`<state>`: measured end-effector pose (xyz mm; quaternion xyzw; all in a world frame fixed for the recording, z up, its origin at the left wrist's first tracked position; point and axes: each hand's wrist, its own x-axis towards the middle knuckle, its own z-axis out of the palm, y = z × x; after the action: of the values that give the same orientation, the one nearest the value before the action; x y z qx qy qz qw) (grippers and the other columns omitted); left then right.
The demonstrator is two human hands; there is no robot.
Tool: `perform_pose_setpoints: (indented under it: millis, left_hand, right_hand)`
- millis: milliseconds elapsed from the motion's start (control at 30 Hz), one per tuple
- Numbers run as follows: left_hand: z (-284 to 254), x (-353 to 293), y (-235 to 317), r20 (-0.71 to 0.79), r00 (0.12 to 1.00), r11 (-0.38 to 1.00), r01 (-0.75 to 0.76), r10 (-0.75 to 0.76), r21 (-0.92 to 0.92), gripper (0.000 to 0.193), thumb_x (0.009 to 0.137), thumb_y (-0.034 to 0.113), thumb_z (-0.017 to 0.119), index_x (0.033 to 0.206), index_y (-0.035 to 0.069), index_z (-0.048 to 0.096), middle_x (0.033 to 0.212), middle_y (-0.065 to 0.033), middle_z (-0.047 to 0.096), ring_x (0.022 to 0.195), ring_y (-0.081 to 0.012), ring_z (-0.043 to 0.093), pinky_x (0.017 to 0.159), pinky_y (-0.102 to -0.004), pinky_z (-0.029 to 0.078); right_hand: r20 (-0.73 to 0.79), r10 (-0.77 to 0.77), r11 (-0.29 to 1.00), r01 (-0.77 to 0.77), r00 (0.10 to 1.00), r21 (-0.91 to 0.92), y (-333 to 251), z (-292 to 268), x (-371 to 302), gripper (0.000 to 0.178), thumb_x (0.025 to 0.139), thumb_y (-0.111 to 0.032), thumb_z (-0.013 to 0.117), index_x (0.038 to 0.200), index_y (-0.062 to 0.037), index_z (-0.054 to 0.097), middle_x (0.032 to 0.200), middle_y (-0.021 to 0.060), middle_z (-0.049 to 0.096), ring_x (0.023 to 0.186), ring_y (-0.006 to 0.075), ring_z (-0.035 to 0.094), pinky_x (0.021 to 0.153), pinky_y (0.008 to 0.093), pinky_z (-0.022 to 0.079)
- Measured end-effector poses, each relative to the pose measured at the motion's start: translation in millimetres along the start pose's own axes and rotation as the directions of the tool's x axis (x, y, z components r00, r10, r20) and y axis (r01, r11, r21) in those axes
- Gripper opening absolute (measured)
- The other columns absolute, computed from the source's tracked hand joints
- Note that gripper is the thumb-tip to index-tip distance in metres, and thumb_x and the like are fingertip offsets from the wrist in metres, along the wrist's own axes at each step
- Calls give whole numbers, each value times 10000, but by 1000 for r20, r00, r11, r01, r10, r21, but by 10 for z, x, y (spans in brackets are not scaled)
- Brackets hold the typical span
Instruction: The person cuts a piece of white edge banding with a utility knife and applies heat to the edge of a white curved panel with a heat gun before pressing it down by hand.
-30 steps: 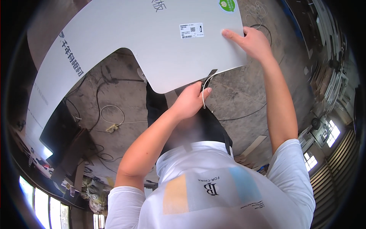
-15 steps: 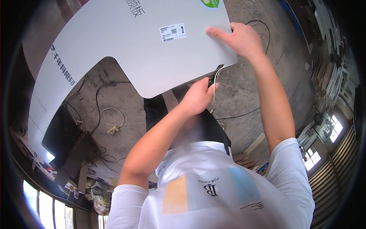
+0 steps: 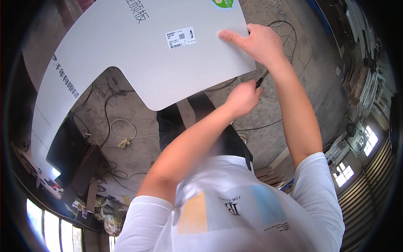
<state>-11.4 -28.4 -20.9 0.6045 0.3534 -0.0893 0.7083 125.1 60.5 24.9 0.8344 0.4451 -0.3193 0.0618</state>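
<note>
A large light-grey panel with a rectangular cut-out fills the upper left, its printed face toward me. It carries a white label and a round green sticker. My right hand clasps its right edge, thumb flat on the face and fingers hidden behind. Just below the panel's lower right corner, my left hand is closed round a slim black-handled knife. The blade points up and right, past the corner and close to my right forearm. Whether it touches the panel's edge I cannot tell.
Black cables and a pale cord with a yellowish plug lie on the concrete floor. A dark cabinet-like object stands at left under the panel. Stacked boards and strips line the right side, near a ribbed wall.
My left hand has moved right with the knife, from the lower edge to beyond the corner. The thin pale strip beside it no longer shows there. The panel and right hand have shifted slightly left.
</note>
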Motion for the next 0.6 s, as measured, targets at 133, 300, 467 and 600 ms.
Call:
perform_pose_setpoints:
  millis: [133,300,467,600]
  left_hand:
    - [156,130,-140,-89,996,997,33,-26,75,382,1017,327,553,1069,-50,586,1037,-334,675,1003,-490,664,861,-561,513]
    - [-180,-281,-734,-11,993,956,119,-120,270,410,1009,345,574,1177,-29,569,1061,-302,690,1016,-482,667,861,-562,517]
    - [-594,-954,-1094,-33,973,936,229,-228,269,354,992,340,627,1127,14,604,882,-224,694,873,-422,686,752,-490,526]
    - [-720,-1385,-1148,-74,970,939,241,-230,245,300,981,299,668,1081,21,615,793,-180,665,757,-362,666,700,-435,512]
  right_hand:
    - [16,-22,991,19,1000,129,76,19,1,773,797,-781,694,1012,-44,783,846,102,759,818,229,743,744,342,554]
    - [30,-76,803,43,997,595,707,422,-141,612,854,-597,779,1028,-11,759,906,86,763,824,172,731,759,321,558]
    - [105,41,300,-112,994,947,813,960,-694,371,965,-300,773,1094,41,709,948,70,742,845,151,707,782,285,560]
    - [93,72,83,-99,993,992,476,1338,-940,388,963,-292,777,1120,53,694,978,93,745,850,176,716,818,319,591]
